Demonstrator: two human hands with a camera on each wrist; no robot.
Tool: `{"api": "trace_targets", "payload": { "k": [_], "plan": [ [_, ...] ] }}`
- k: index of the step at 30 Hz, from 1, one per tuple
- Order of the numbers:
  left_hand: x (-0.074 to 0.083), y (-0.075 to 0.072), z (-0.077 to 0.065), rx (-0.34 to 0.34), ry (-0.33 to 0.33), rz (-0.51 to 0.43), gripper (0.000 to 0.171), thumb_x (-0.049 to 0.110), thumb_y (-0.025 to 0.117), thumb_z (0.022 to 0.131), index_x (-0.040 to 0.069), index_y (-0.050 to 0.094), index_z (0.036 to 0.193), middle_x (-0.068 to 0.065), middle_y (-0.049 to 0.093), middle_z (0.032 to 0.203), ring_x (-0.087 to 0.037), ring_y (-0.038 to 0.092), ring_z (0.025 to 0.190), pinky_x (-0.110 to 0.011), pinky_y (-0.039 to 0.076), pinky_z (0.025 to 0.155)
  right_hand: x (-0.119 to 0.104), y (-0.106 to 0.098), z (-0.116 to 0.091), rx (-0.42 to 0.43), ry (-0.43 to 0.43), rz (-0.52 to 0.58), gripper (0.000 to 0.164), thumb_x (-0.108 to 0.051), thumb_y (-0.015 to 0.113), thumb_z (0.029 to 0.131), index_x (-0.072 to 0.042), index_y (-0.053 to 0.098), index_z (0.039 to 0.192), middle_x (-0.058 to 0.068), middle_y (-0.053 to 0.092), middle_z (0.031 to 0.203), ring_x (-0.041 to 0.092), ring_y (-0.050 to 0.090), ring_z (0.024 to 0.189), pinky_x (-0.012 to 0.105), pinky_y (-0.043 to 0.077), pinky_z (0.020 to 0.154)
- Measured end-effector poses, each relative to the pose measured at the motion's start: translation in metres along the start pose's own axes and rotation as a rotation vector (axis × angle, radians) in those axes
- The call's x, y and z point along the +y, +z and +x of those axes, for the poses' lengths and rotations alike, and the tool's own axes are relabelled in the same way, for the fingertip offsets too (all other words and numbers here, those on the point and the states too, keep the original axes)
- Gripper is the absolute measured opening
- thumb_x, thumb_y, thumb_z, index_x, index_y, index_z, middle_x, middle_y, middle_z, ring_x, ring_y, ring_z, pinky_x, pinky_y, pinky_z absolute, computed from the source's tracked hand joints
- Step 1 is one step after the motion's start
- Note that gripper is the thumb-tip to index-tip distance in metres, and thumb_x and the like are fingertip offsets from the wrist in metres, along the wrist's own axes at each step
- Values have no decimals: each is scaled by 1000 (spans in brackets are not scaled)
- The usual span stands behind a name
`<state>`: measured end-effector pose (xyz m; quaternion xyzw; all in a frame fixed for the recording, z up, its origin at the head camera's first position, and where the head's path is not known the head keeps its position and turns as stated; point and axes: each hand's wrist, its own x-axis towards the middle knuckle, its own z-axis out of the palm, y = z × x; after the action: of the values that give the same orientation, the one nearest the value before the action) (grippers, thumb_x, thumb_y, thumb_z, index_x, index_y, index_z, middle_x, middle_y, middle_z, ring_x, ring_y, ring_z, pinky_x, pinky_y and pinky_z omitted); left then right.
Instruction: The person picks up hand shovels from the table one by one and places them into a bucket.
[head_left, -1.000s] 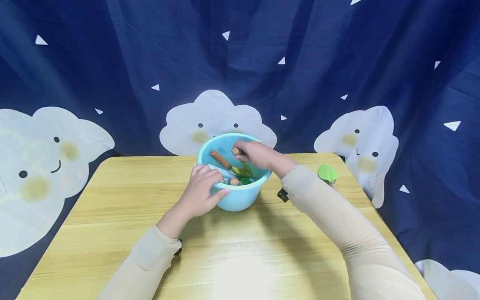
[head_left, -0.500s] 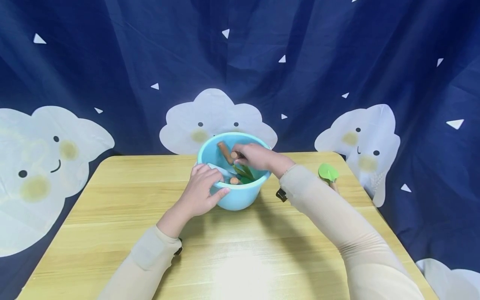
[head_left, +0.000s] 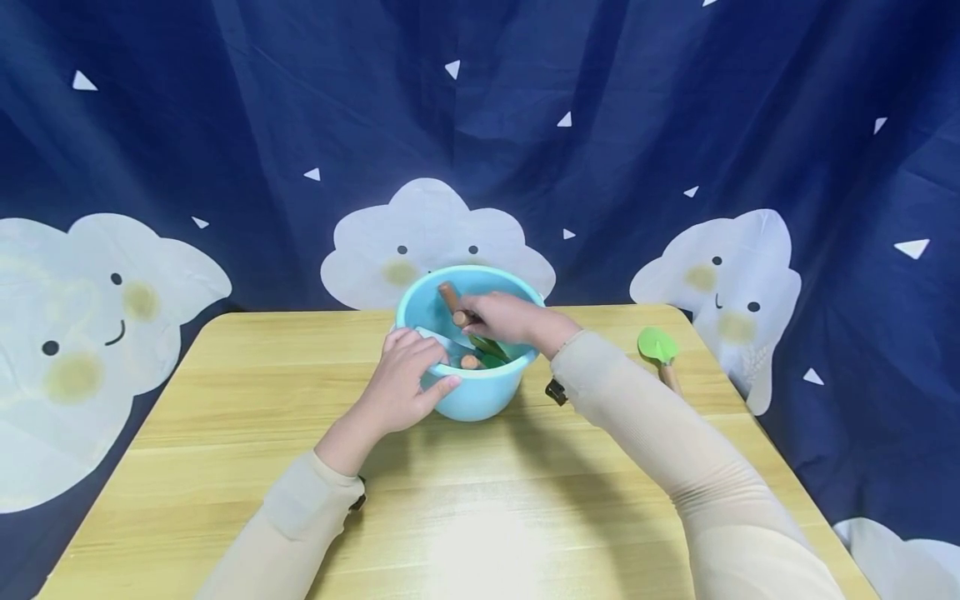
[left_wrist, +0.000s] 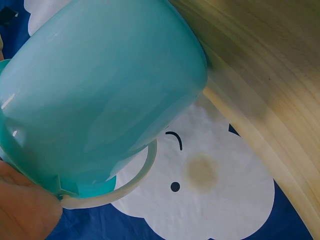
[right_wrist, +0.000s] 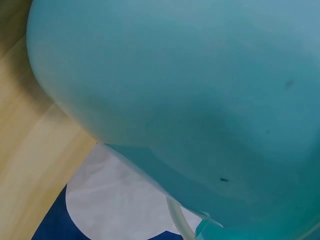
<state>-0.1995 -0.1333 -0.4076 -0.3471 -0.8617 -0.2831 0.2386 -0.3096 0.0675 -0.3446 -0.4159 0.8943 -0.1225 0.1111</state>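
Observation:
A light blue bucket [head_left: 477,395] stands upright on the table. My left hand [head_left: 401,377] grips its near-left rim, fingers over the edge and thumb outside. My right hand [head_left: 498,318] reaches inside and holds a wooden handle [head_left: 462,318]; which tool head belongs to it is hidden. Another brown handle [head_left: 448,295] leans against the far inner wall. A third handle's round end [head_left: 469,362] shows near the front rim, beside green tool parts [head_left: 491,357]. In the left wrist view the bucket's pale carrying handle [left_wrist: 122,192] hangs down; the bucket wall [right_wrist: 165,85] fills the right wrist view.
A small toy shovel [head_left: 657,344] with a green blade and wooden handle lies on the right of the wooden table [head_left: 247,392], beside my right forearm. A dark blue curtain [head_left: 510,142] with cloud faces hangs behind the table.
My right hand has moved slightly down and left inside the bucket with the handle. The leaning brown handle has shifted right and up. More of the green shovel shows; my left hand stays put.

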Motion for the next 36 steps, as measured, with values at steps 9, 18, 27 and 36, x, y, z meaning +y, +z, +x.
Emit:
{"api": "trace_targets", "payload": {
  "k": [9,18,27,36],
  "plan": [
    [0,1,0,6,-1,5,43,56,45,100,16,54,84,3,58,84,-18,46,84,-51,28,99,-2,6,3,-28,-34,11,11,-16,64,99,-13,60,109,-1,60,93,18,56,87,31,46,85],
    [-1,3,-1,11,1,4,40,54,47,100,18,51,82,5,55,81,-18,46,84,-50,28,98,-5,9,7,-77,-21,25,8,-18,58,103,-12,60,107,1,60,93,17,55,86,31,45,83],
    [0,2,0,28,11,-6,47,58,44,101,16,53,83,3,56,82,-19,47,85,-52,28,99,-14,7,11,-142,9,28,14,-21,50,106,-15,62,111,3,65,104,17,57,92,31,44,85],
    [-1,2,0,21,2,-10,44,56,46,100,16,54,84,4,57,84,-18,48,86,-51,28,99,-19,7,16,-140,16,-30,19,-22,47,107,-19,65,113,-2,63,96,15,55,85,28,42,82]
  ]
}}
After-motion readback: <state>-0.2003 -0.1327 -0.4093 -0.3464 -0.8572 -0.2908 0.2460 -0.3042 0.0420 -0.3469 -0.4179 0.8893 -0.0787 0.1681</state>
